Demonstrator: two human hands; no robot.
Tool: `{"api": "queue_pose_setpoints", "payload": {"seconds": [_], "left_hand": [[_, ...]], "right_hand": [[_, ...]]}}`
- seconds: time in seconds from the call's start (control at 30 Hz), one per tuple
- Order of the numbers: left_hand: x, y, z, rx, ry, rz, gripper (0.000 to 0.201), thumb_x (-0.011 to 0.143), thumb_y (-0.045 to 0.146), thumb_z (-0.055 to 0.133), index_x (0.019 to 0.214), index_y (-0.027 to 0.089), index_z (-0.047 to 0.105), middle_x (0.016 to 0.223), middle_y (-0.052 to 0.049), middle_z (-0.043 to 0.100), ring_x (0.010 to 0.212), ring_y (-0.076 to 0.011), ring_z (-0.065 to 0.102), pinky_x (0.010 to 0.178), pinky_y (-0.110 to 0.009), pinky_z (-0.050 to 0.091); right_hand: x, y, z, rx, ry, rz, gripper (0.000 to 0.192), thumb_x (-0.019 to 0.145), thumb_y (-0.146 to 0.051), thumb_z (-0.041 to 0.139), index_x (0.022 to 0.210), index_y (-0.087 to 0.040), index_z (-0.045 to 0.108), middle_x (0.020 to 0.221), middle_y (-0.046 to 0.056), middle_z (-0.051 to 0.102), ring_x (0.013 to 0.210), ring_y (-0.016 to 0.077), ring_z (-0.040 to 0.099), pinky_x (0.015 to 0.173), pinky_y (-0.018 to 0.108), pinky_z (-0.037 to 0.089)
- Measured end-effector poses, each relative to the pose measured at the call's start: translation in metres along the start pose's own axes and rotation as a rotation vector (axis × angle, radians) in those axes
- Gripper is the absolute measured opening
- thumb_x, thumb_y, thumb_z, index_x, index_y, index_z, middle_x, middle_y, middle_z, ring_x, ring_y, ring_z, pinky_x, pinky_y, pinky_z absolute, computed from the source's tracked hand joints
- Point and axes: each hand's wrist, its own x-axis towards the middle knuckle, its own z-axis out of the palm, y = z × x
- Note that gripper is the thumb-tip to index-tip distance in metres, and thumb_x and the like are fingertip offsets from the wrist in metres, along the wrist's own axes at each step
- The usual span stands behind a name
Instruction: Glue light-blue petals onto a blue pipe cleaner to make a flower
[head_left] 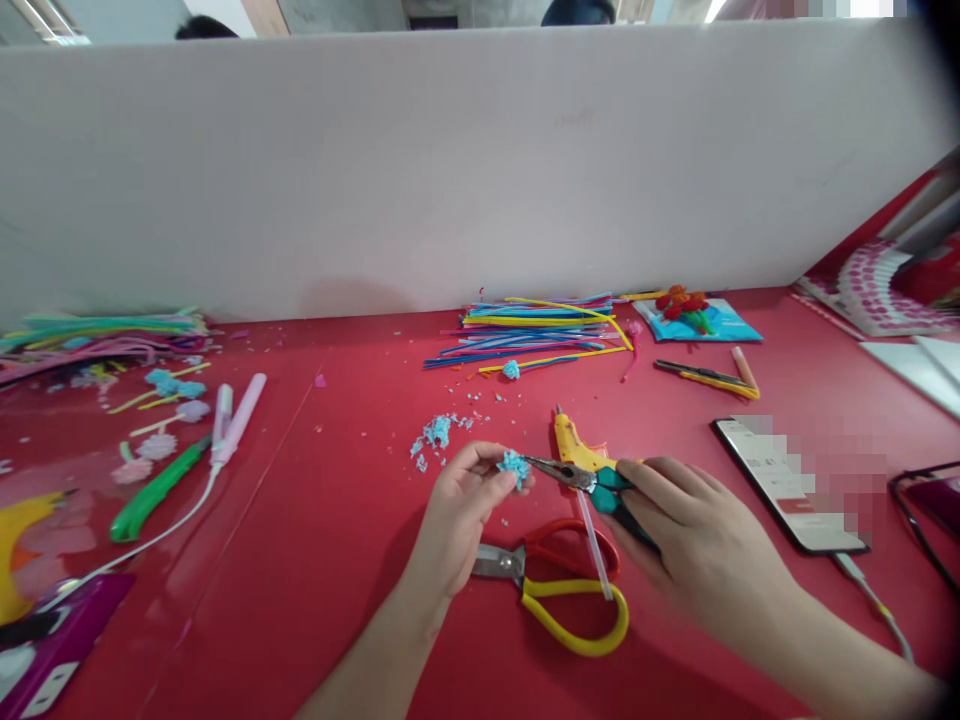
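Observation:
Between the thumb and fingers of my left hand [466, 505] is a small light-blue fuzzy flower [514, 467], like one shaped from pipe cleaner. My right hand [686, 515] grips the teal and black handles of needle-nose pliers [577, 477]. The tips of the pliers reach the right side of the flower; whether they pinch it I cannot tell. Below the hands lie scissors [574, 615] with one red and one yellow handle loop. Behind the pliers sits a yellow glue gun [574, 440], and a clear glue stick [596, 550] crosses the scissors.
Blue fuzz scraps [439, 432] lie left of the flower. Colourful pipe cleaners [532, 330] are piled by the white partition [450, 180]. To the right rests a phone [787, 485] on a cable. At left are a green-handled cutter [161, 487] and a pink hair straightener [236, 425].

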Motion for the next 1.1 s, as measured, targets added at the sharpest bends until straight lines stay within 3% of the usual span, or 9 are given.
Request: {"api": "queue_pose_setpoints", "payload": {"seconds": [0.2, 0.4, 0.73, 1.1], "left_hand": [[-0.0006, 0.0009, -0.0001, -0.033, 0.002, -0.060, 0.018, 0.071, 0.019, 0.069, 0.083, 0.016, 0.055, 0.073, 0.000, 0.065, 0.070, -0.0159, 0.066, 0.072, -0.029, 0.051], [-0.0009, -0.0001, -0.0005, -0.034, -0.003, -0.078, 0.016, 0.072, 0.018, 0.068, 0.081, 0.016, 0.054, 0.072, -0.001, 0.065, 0.068, -0.0147, 0.065, 0.070, -0.028, 0.051], [0.0032, 0.0004, -0.0046, -0.065, 0.048, -0.047, 0.017, 0.071, 0.017, 0.068, 0.087, 0.016, 0.061, 0.076, -0.001, 0.066, 0.073, -0.0157, 0.066, 0.073, -0.029, 0.050], [0.0012, 0.0002, -0.0033, -0.055, 0.026, -0.071, 0.016, 0.070, 0.018, 0.069, 0.085, 0.014, 0.070, 0.075, -0.003, 0.068, 0.064, -0.0130, 0.063, 0.067, -0.026, 0.051]], "right_hand": [[-0.0065, 0.0020, 0.0017, -0.211, -0.012, -0.110, 0.016, 0.081, -0.014, 0.050, 0.083, -0.016, 0.066, 0.099, 0.010, 0.063, 0.085, 0.0271, 0.051, 0.067, 0.039, 0.040], [-0.0065, 0.0018, -0.0024, -0.253, -0.025, -0.132, 0.014, 0.077, -0.014, 0.054, 0.083, -0.016, 0.066, 0.101, 0.011, 0.063, 0.086, 0.0284, 0.051, 0.069, 0.041, 0.040], [-0.0003, 0.0042, -0.0031, 0.032, 0.015, 0.063, 0.016, 0.085, -0.025, 0.051, 0.082, -0.017, 0.065, 0.098, 0.010, 0.060, 0.088, 0.0242, 0.052, 0.077, 0.039, 0.043], [-0.0004, 0.0050, 0.0001, 0.145, -0.030, 0.065, 0.021, 0.087, -0.025, 0.049, 0.072, -0.017, 0.063, 0.092, 0.010, 0.060, 0.088, 0.0228, 0.056, 0.073, 0.037, 0.046]]}}
